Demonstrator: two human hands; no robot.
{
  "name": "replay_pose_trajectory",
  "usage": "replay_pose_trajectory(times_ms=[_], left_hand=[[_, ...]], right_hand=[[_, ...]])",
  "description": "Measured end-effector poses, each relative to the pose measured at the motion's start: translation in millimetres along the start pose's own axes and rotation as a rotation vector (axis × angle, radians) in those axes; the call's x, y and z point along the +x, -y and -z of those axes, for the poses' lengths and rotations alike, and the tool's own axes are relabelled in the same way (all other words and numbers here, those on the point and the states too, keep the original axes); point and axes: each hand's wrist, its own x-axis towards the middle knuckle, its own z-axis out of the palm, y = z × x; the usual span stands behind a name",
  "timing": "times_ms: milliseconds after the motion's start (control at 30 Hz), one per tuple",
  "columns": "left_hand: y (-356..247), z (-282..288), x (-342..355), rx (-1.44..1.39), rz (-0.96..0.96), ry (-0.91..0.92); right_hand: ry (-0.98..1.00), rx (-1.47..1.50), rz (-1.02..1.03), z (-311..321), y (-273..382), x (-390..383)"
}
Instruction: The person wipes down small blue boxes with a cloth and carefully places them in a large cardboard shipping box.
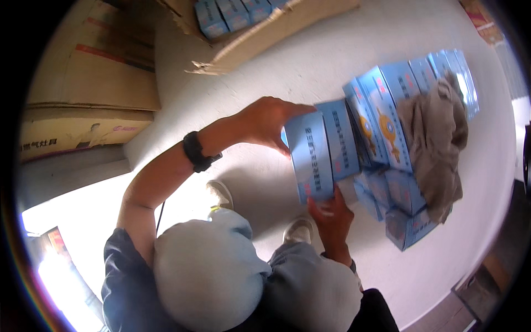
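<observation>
Two long pale-blue boxes (311,155) are side by side between my hands, their printed faces turned up. My left hand (276,124), with a black watch on the wrist, grips them at the upper left end, fingertips partly hidden. My right hand (332,221) grips their lower end with thumb and fingers. Just to the right, several similar blue boxes (387,127) stand in a row, with more lying lower down (409,227). A crumpled taupe cloth (434,144) is draped over part of that group.
An open cardboard box (238,55) holding several blue boxes is at the top. Large cartons (97,66) are stacked along the left. My bent knees (204,271) fill the lower middle, with shoes (296,229) on the pale floor (249,88). Dark objects (492,271) edge the lower right.
</observation>
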Motion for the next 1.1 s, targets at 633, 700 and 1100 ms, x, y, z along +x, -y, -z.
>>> replay_pose_trajectory(times_ms=[633, 700, 1100], left_hand=[[-63.6, 173.8, -21.1, -0.227, -0.057, -0.698], [-88.1, 204.5, -19.6, -0.183, 0.014, -0.67], [-1.6, 334.2, 47.9, 0.044, 0.432, -0.534]], right_hand=[[-0.318, -0.121, 0.511, 77.5, 168.6, 132.6], [-0.271, -0.091, 0.526, 106.2, 201.9, 140.4], [0.003, -0.29, 0.66, 122.6, 333.0, 341.9]])
